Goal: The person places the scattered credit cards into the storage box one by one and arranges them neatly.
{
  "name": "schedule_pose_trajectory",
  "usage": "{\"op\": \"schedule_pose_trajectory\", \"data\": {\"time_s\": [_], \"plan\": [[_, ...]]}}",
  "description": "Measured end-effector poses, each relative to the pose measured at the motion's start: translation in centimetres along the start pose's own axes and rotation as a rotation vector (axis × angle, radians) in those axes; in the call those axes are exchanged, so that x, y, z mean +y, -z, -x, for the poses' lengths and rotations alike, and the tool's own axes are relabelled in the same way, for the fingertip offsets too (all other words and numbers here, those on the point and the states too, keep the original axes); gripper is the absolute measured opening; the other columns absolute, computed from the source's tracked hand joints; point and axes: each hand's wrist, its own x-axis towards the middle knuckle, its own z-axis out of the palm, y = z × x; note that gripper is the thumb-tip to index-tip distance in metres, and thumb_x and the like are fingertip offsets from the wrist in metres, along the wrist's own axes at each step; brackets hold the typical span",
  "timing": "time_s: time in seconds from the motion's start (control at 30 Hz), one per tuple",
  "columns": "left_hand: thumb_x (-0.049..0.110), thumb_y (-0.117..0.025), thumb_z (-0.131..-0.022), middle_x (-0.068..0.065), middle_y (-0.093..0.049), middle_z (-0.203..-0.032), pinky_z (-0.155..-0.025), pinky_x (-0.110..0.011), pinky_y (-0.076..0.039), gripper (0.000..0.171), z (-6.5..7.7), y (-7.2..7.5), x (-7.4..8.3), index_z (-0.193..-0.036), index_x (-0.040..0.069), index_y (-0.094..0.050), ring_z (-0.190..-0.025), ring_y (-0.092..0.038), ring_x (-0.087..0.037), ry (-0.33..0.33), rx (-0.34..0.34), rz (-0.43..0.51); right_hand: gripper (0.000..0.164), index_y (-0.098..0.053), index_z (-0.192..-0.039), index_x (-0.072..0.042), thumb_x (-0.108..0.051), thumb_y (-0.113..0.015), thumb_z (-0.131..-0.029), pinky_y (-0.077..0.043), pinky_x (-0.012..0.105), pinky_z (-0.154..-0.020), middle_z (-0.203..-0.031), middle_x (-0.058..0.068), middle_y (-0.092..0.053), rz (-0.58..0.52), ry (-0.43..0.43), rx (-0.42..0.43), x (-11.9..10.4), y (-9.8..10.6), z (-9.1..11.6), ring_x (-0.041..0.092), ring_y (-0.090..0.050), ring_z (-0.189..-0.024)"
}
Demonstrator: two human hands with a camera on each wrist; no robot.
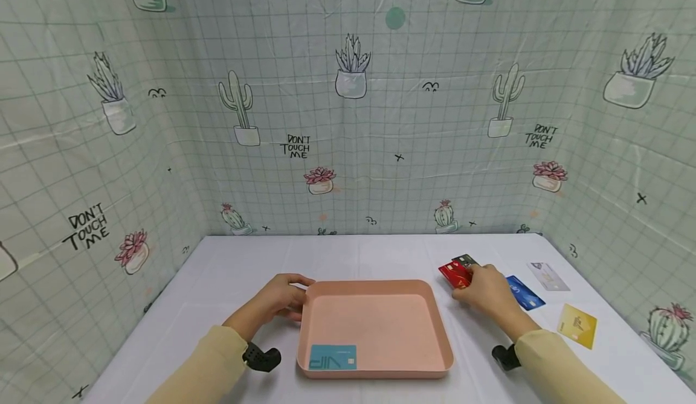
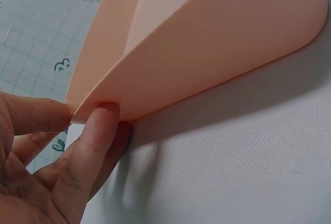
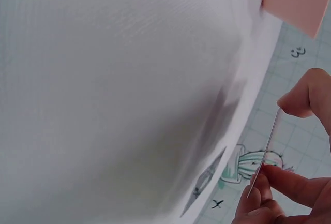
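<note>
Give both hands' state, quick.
Left hand: closed on a corner of the pink tray.
Right hand: closed, pinching the red bank card.

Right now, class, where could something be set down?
Bare: the tray beyond its teal card; the tabletop between tray and backdrop. Crowded: right of the tray, with the right hand, red card, dark card, blue card, clear card and yellow card.

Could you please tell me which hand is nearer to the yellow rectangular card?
Right. The right hand is left of the yellow rectangular card; the left hand is farther left, touching the pink rectangular tray.
</note>
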Motion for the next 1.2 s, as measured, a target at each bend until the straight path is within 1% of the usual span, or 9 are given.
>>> {"op": "schedule_pose_trajectory", "data": {"time_s": [0.17, 0.47, 0.57, 0.7, 0.8, 1.03, 1.2], "plan": [[-0.001, -0.07, -0.087, -0.013, -0.075, -0.096, -0.059, -0.031, -0.063, 0.047, 0.1, 0.1, 0.1, -0.133, 0.003, -0.066, -0.073, -0.072, -0.018, 0.001, -0.004, -0.006, 0.071, -0.059, -0.13, 0.014, -0.027, -0.079, -0.075, -0.057, 0.058, -0.088, -0.115, 0.035, -0.06, 0.006, 0.023, 0.025, -0.6, 0.3, 0.1, 0.043, -0.06, -0.099], [0.0, -0.07, -0.087, -0.013, -0.075, -0.097, -0.058, -0.031, -0.063, 0.045, 0.1, 0.1, 0.2, -0.132, 0.004, -0.066, -0.074, -0.072, -0.018, 0.004, -0.002, -0.006, 0.071, -0.059, -0.131, 0.013, -0.027, -0.081, -0.075, -0.06, 0.056, -0.087, -0.116, 0.034, -0.06, -0.021, 0.019, 0.031, -1.4, 0.3, 0.4, 0.041, -0.06, -0.098], [-0.001, -0.07, -0.087, -0.013, -0.075, -0.096, -0.058, -0.031, -0.063, 0.045, 0.1, 0.0, 0.1, -0.132, 0.004, -0.066, -0.074, -0.072, -0.018, 0.006, 0.0, -0.01, 0.071, -0.059, -0.131, 0.012, -0.027, -0.081, -0.075, -0.059, 0.056, -0.087, -0.118, 0.034, -0.06, -0.027, 0.033, 0.047, -1.6, 0.3, 0.6, 0.041, -0.061, -0.098], [0.0, -0.07, -0.088, -0.013, -0.075, -0.097, -0.058, -0.03, -0.062, 0.046, 0.1, 0.0, 0.2, -0.133, 0.004, -0.066, -0.074, -0.072, -0.018, 0.005, -0.003, -0.017, 0.07, -0.061, -0.129, 0.012, -0.028, -0.081, -0.075, -0.058, 0.055, -0.086, -0.116, 0.032, -0.061, -0.028, 0.066, 0.073, -2.1, 0.5, 0.8, 0.039, -0.061, -0.096], [0.0, -0.07, -0.088, -0.014, -0.074, -0.098, -0.059, -0.031, -0.063, 0.046, 0.1, 0.0, 0.2, -0.133, 0.004, -0.065, -0.075, -0.072, -0.019, 0.002, -0.006, -0.014, 0.069, -0.061, -0.128, 0.011, -0.028, -0.081, -0.074, -0.058, 0.054, -0.085, -0.114, 0.03, -0.061, -0.04, 0.082, 0.074, -2.6, 0.6, 0.9, 0.038, -0.061, -0.095], [-0.002, -0.069, -0.087, -0.014, -0.074, -0.1, -0.059, -0.031, -0.063, 0.046, 0.0, 0.0, 0.0, -0.132, 0.004, -0.066, -0.076, -0.072, -0.019, 0.002, -0.002, 0.001, 0.07, -0.061, -0.13, 0.01, -0.024, -0.081, -0.073, -0.061, 0.052, -0.083, -0.119, 0.03, -0.062, -0.083, 0.106, 0.074, -4.3, 0.8, 1.6, 0.037, -0.061, -0.098], [-0.002, -0.068, -0.087, -0.013, -0.075, -0.099, -0.059, -0.032, -0.063, 0.047, 0.1, 0.0, 0.0, -0.133, 0.004, -0.066, -0.075, -0.073, -0.018, -0.005, -0.003, 0.006, 0.07, -0.062, -0.13, 0.009, -0.025, -0.083, -0.073, -0.062, 0.049, -0.081, -0.119, 0.028, -0.062, -0.088, 0.128, 0.074, -5.2, 0.8, 1.9, 0.035, -0.062, -0.098]]}}
